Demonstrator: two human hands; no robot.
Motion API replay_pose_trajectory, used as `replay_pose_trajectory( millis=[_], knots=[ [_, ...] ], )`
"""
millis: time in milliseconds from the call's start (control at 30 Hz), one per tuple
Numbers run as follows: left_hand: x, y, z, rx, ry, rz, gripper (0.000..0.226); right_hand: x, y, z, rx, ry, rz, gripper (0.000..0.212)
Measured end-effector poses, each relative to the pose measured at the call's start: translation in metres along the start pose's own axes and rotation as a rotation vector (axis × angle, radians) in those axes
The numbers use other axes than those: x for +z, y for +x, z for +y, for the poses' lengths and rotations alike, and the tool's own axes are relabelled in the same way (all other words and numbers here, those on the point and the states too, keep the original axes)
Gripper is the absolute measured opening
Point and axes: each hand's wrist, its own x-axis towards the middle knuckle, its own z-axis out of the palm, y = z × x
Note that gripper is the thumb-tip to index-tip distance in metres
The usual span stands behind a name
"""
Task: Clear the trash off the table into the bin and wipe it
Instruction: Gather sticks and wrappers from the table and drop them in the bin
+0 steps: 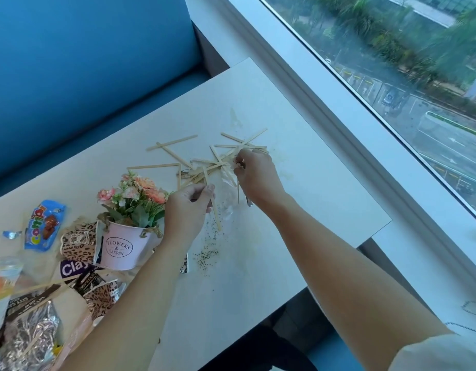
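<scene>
Nearest, snack wrappers litter the counter's left end, beside a pink flower pot. Dark crumbs lie just right of the pot. The left hand pinches one stick. Farther out, the right hand, fingers curled, pinches among the scattered wooden sticks.

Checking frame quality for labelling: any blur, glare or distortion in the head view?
Head view, overall: soft daylight from the window, faint shadows, bluish cast. Head view, centre: wooden sticks, left hand and right hand fairly sharp. Head view, edges: street outside smeared, foil wrapper at lower left soft and glinting; table edges bend little.
</scene>
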Motion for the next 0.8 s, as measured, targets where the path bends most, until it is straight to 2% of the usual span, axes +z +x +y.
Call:
replay_pose_trajectory(
  millis=[300, 800],
  knots=[
    [0.01, -0.024, 0.017, 0.022, -0.046, 0.003, 0.018, -0.041, -0.031, -0.002, 0.009, 0.123, 0.096, 0.008],
    [0.086, -0.092, 0.031, 0.089, -0.031, -0.185, 0.017, -0.132, -0.132, 0.062, 0.061, 0.14, 0.334, 0.008]
  ],
)
